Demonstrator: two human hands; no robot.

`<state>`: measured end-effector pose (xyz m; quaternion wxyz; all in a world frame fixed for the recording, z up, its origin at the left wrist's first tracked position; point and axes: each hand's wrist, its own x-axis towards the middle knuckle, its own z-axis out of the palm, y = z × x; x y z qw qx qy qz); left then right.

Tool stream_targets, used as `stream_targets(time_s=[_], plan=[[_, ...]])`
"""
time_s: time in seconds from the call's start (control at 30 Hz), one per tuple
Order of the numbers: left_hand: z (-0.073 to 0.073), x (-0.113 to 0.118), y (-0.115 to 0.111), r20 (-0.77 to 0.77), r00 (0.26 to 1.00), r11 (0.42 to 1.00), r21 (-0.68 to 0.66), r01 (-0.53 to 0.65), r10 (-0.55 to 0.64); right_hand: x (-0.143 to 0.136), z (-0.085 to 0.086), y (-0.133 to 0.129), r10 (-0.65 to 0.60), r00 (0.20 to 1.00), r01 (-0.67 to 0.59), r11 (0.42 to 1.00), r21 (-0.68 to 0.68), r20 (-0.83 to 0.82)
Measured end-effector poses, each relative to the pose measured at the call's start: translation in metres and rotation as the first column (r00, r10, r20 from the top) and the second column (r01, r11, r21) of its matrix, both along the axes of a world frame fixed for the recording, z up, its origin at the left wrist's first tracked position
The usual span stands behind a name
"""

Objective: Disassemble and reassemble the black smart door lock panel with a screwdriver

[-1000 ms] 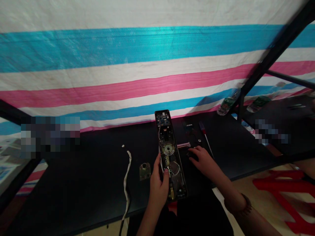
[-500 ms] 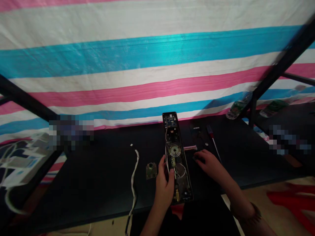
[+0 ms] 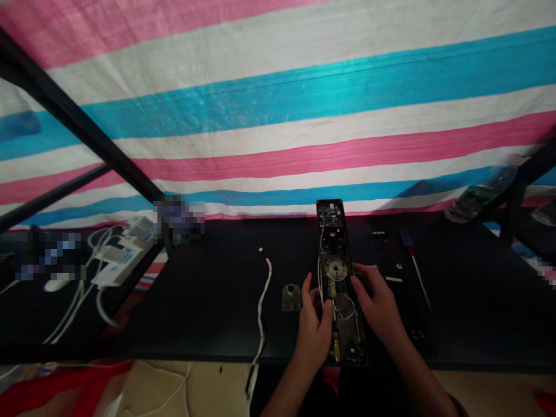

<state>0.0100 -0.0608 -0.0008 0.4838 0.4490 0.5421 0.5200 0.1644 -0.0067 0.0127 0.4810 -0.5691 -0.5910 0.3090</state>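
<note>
A long narrow black electronic housing (image 3: 339,307), which looks like an opened door lock panel, lies with its inside facing up. It holds a circuit board (image 3: 330,216), a round metal part, white wires and a brass-coloured cylinder. My left hand (image 3: 313,324) grips its left edge, with the thumb over the inside. On the opposite edge rests my right hand (image 3: 379,298), thumb at the rim and fingers curled behind the side, partly hidden. Left of the housing sits a small square part (image 3: 291,297) with a round centre.
A white-sleeved cable (image 3: 261,313) runs over the table's (image 3: 208,301) front edge. To the right lie a screwdriver (image 3: 414,263), a small white strip (image 3: 393,279) and a small ring (image 3: 399,266). A plastic bottle (image 3: 471,200) leans at the back; white power strips (image 3: 124,258) stand left.
My right hand has moved left from the table beside the housing onto its right edge. My left hand keeps its grip. The view has turned left.
</note>
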Motion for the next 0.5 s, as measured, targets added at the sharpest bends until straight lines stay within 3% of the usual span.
stream_targets(time_s=[0.17, 0.5], plan=[[-0.001, 0.002, 0.001, 0.035, 0.999, 1.0, -0.024, -0.018, 0.019, -0.021, -0.028, 0.002, -0.107, 0.945, 0.049, 0.981, -0.19, -0.308], [0.007, 0.014, 0.02, 0.125, 0.992, 0.999, -0.012, -0.031, 0.032, -0.016, -0.034, -0.002, -0.149, 0.925, 0.069, 0.97, -0.232, -0.349]])
